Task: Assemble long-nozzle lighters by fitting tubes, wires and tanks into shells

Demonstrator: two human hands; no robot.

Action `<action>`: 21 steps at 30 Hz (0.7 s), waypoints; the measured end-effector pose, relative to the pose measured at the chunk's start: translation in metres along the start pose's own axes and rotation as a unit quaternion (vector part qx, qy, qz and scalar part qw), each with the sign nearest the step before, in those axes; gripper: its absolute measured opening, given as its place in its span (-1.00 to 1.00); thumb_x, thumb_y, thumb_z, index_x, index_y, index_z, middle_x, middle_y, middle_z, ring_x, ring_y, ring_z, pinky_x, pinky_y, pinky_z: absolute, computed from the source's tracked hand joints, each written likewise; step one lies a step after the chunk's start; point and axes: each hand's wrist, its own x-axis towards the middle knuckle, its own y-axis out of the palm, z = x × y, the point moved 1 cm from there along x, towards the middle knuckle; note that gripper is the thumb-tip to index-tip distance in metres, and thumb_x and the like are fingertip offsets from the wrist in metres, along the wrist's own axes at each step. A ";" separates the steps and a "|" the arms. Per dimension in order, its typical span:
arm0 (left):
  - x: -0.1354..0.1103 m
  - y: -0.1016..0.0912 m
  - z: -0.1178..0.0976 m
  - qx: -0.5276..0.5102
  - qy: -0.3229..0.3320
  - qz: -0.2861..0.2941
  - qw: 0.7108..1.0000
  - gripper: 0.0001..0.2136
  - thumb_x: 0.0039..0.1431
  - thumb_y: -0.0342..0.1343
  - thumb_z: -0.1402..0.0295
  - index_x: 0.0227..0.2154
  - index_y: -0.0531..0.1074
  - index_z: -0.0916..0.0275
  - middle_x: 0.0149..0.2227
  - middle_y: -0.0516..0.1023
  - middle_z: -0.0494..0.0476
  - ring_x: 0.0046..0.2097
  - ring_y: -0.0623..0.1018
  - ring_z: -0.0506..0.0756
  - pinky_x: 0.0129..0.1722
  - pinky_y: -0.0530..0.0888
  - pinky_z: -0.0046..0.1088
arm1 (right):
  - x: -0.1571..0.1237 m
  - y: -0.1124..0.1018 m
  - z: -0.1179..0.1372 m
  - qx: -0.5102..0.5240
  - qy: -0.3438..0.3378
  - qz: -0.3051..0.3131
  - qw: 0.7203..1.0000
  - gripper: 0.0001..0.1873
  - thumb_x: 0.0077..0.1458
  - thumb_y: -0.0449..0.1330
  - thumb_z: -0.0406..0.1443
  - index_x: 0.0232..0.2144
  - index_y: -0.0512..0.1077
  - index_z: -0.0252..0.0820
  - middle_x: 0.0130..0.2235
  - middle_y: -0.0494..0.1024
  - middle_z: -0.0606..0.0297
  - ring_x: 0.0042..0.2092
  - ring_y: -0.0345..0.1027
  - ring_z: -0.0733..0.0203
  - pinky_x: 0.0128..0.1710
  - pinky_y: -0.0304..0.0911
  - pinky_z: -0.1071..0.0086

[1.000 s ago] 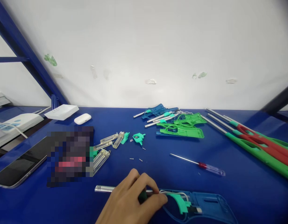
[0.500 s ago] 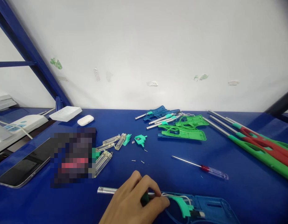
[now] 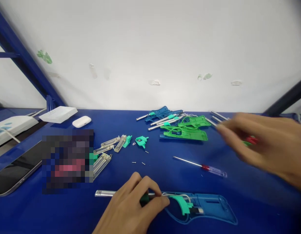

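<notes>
My left hand rests at the bottom centre, fingers pinched on the neck of a half-built blue lighter that lies flat on the blue table. Its metal tube sticks out to the left; a teal trigger and white wire sit in its open shell. My right hand is in the air at the right, blurred by motion, fingers spread, over the red and green long lighters. A small screwdriver with a clear handle lies between the hands.
Green and blue lighter shells are piled at the back centre. Metal igniter parts, teal triggers and tiny screws lie left of centre. A phone, earbud case and white boxes are at the left.
My right hand has come into view from the right and reaches leftward over the long lighters. My left hand keeps its pinch on the blue lighter. The camera shifted slightly.
</notes>
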 end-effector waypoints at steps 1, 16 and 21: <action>-0.001 -0.002 -0.001 0.000 0.000 0.003 1.000 -0.72 0.78 -0.02 0.08 0.24 0.49 0.06 -0.01 0.65 0.12 -0.25 0.51 0.10 -0.31 0.53 -0.37 | 0.008 0.011 -0.004 0.000 -0.015 0.029 0.999 -0.74 0.59 0.29 -0.07 0.10 0.64 -0.06 0.04 0.72 0.15 -0.08 0.63 0.10 -0.07 0.60 0.18; 0.000 0.001 0.007 0.048 0.027 0.008 0.998 -0.71 0.68 0.18 -0.01 0.15 0.57 0.06 -0.08 0.66 0.08 -0.29 0.51 0.07 -0.34 0.55 -0.44 | 0.007 0.073 -0.003 0.033 -0.104 0.155 0.982 -0.74 0.58 0.25 -0.27 0.18 0.67 -0.06 -0.02 0.68 0.17 0.01 0.63 -0.01 0.02 0.59 0.05; -0.003 0.002 0.007 0.047 0.026 0.014 0.998 -0.69 0.65 0.23 -0.02 0.19 0.55 0.06 -0.06 0.66 0.08 -0.27 0.53 0.08 -0.34 0.57 -0.44 | 0.002 0.082 -0.009 -0.012 -0.095 0.171 0.981 -0.63 0.56 0.33 -0.24 0.32 0.55 -0.11 -0.05 0.69 0.27 -0.08 0.66 0.09 -0.01 0.64 0.08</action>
